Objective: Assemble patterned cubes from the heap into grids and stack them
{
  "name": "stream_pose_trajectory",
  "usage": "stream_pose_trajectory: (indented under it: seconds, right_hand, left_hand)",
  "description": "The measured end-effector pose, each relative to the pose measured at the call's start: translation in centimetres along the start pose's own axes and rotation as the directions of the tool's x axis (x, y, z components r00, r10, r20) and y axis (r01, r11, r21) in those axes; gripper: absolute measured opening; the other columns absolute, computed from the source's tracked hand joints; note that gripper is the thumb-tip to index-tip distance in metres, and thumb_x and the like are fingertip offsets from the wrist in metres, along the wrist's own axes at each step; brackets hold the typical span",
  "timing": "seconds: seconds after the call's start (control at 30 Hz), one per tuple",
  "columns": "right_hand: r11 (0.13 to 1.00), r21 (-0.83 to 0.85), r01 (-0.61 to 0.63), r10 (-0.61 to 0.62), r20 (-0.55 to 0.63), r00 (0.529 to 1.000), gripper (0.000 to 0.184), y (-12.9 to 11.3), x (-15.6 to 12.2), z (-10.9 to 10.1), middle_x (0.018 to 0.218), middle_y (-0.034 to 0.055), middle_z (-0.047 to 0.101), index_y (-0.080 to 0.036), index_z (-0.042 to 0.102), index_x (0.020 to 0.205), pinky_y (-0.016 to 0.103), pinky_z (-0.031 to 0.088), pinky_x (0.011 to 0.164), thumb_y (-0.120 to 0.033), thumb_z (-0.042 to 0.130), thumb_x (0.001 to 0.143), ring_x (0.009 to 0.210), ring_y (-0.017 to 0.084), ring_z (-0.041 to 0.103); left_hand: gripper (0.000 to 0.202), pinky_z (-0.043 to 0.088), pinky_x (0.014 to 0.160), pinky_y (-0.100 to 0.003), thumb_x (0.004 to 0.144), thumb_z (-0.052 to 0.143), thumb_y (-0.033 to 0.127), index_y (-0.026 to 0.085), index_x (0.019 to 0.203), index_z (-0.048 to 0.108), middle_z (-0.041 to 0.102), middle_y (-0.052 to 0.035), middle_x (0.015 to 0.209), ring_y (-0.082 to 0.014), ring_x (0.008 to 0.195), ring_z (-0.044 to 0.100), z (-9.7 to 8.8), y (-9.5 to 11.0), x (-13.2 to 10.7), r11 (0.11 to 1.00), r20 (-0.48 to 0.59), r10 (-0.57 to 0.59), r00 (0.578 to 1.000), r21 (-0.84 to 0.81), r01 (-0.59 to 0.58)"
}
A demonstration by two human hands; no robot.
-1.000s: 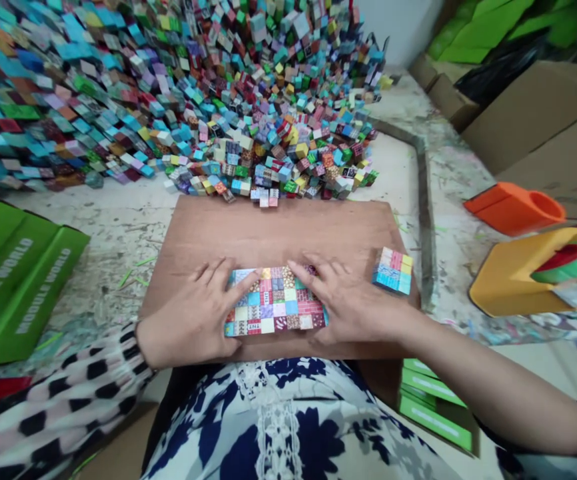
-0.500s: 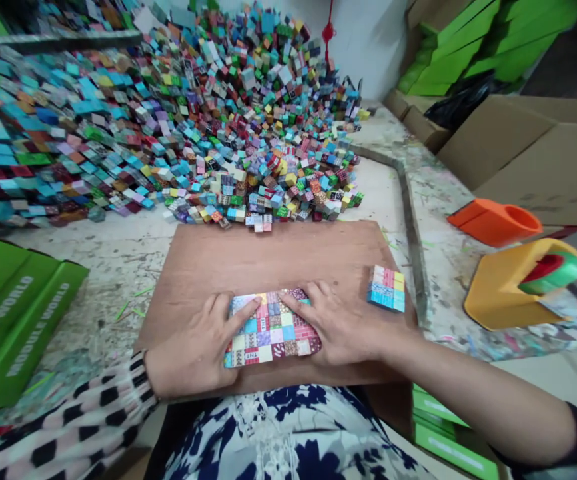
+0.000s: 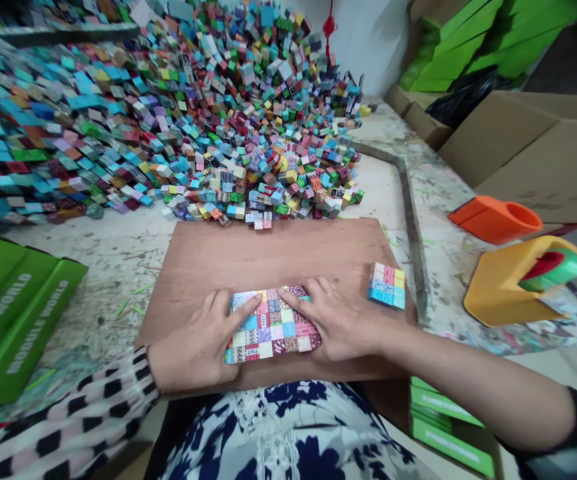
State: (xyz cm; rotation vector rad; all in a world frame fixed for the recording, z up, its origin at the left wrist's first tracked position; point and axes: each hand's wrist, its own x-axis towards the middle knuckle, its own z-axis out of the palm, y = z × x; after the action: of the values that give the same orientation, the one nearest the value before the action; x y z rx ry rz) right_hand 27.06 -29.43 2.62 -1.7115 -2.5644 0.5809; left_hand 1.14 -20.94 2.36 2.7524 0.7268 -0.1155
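A flat block of small patterned cubes (image 3: 273,327), packed in rows, lies on a brown wooden board (image 3: 268,253). My left hand (image 3: 203,337) grips its left side, with one finger stretched over the top face. From the right, my right hand (image 3: 336,323) clasps the opposite side, a finger also lying across the top. Both hands press the cubes together between them; the undersides of the fingers are hidden. A smaller square block of cubes (image 3: 387,287) in pink, yellow and blue sits apart near the board's right edge.
A large heap of loose cubes (image 3: 208,127) rises behind the board. Green boxes (image 3: 43,320) stand at the left. On the right are an orange holder (image 3: 493,219), a yellow tape dispenser (image 3: 493,287) and a cardboard box (image 3: 528,153). A raised strip (image 3: 413,233) runs beside the board.
The view has shifted very slightly. Both hands keep the same hold on the block of cubes, and nothing else has visibly moved.
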Motion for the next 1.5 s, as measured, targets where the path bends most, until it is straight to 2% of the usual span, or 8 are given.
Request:
stream_pose_trajectory:
  seconds: [0.23, 0.4, 0.53, 0.67, 0.9, 1.1, 1.27, 1.5]
  right_hand:
    - [0.993, -0.112, 0.044, -0.041, 0.035, 0.999, 0.105, 0.3, -0.6, -0.7, 0.146, 0.022, 0.037, -0.026, 0.027, 0.153, 0.056, 0.038, 0.092, -0.035, 0.072, 0.059, 0.12, 0.046, 0.042]
    - [0.986, -0.165, 0.028, -0.02, 0.05, 0.999, 0.097, 0.3, -0.6, -0.7, 0.129, 0.0205, 0.052, -0.028, 0.021, 0.155, 0.05, 0.041, 0.082, -0.034, 0.065, 0.069, 0.102, 0.038, 0.052]
    - [0.98, -0.199, 0.011, 0.001, 0.064, 0.998, 0.099, 0.1, -0.2, -0.6, 0.129, 0.0203, 0.051, -0.029, 0.022, 0.155, 0.051, 0.041, 0.083, -0.042, 0.067, 0.068, 0.103, 0.038, 0.051]
    - [0.974, -0.223, -0.037, 0.057, 0.081, 0.995, 0.098, -0.4, -0.1, -0.6, 0.131, 0.0212, 0.051, -0.028, 0.023, 0.154, 0.05, 0.042, 0.082, -0.041, 0.068, 0.068, 0.103, 0.039, 0.052]
    - [0.992, -0.071, -0.108, 0.117, 0.134, 0.984, 0.101, -0.4, -0.2, -0.4, 0.136, 0.0185, 0.043, -0.038, 0.01, 0.155, 0.045, 0.045, 0.075, -0.038, 0.068, 0.072, 0.096, 0.034, 0.056]
    - [0.979, 0.09, -0.182, 0.16, 0.206, 0.965, 0.099, -0.9, -0.1, -0.9, 0.136, 0.0179, 0.039, -0.036, 0.012, 0.155, 0.042, 0.047, 0.075, -0.029, 0.067, 0.073, 0.104, 0.036, 0.053]
    - [0.984, 0.086, -0.159, 0.144, 0.161, 0.977, 0.102, -0.3, 0.7, -0.7, 0.137, 0.0162, 0.037, -0.04, 0.009, 0.155, 0.046, 0.046, 0.078, -0.024, 0.067, 0.072, 0.104, 0.036, 0.053]
    - [0.985, 0.072, -0.157, 0.141, 0.19, 0.972, 0.109, 0.7, 2.8, -1.2, 0.144, 0.0167, 0.036, -0.042, 0.008, 0.154, 0.048, 0.05, 0.077, -0.018, 0.069, 0.068, 0.111, 0.041, 0.052]
  left_hand:
    - [0.091, 0.045, 0.088, -0.046, 0.066, 0.06, 0.027, 0.022, 0.151, 0.028, 0.043, -0.0151, 0.119, -0.0335, 0.104, 0.047, -0.3, -0.3, 0.0, 0.995, 0.057, 0.024, 0.998, 0.091, -0.029]
    - [0.086, 0.044, 0.086, -0.051, 0.067, 0.059, 0.031, 0.019, 0.149, 0.035, 0.045, -0.0186, 0.118, -0.0372, 0.101, 0.049, -1.0, 0.0, 0.5, 0.98, 0.105, 0.042, 0.994, 0.189, -0.061]
    - [0.088, 0.044, 0.087, -0.052, 0.066, 0.059, 0.028, 0.017, 0.15, 0.034, 0.046, -0.0189, 0.117, -0.0372, 0.1, 0.048, -0.9, -0.1, 0.7, 0.983, 0.109, 0.061, 0.992, 0.164, -0.079]
    - [0.09, 0.044, 0.09, -0.051, 0.066, 0.057, 0.023, 0.017, 0.151, 0.03, 0.042, -0.018, 0.12, -0.0362, 0.105, 0.046, -0.5, -0.3, 0.6, 0.992, 0.102, 0.056, 0.993, 0.106, -0.066]
    - [0.093, 0.044, 0.092, -0.05, 0.063, 0.059, 0.021, 0.019, 0.151, 0.028, 0.037, -0.0159, 0.123, -0.0346, 0.107, 0.044, -0.3, -0.4, 0.3, 0.999, 0.079, 0.033, 0.996, 0.034, -0.036]
    - [0.094, 0.045, 0.088, -0.046, 0.062, 0.059, 0.019, 0.022, 0.151, 0.028, 0.04, -0.0132, 0.116, -0.0315, 0.101, 0.046, -0.2, -0.7, 0.1, 0.997, 0.017, 0.077, 0.997, 0.012, -0.077]
    - [0.094, 0.046, 0.085, -0.045, 0.064, 0.059, 0.02, 0.024, 0.152, 0.026, 0.039, -0.0125, 0.114, -0.0309, 0.099, 0.046, -0.3, -1.9, 0.5, 0.993, -0.007, 0.09, 0.996, 0.071, -0.089]
    - [0.094, 0.048, 0.086, -0.048, 0.065, 0.062, 0.029, 0.022, 0.152, 0.027, 0.043, -0.0144, 0.116, -0.0337, 0.102, 0.05, -1.2, -2.8, 1.6, 0.984, 0.055, 0.053, 0.997, 0.169, -0.061]
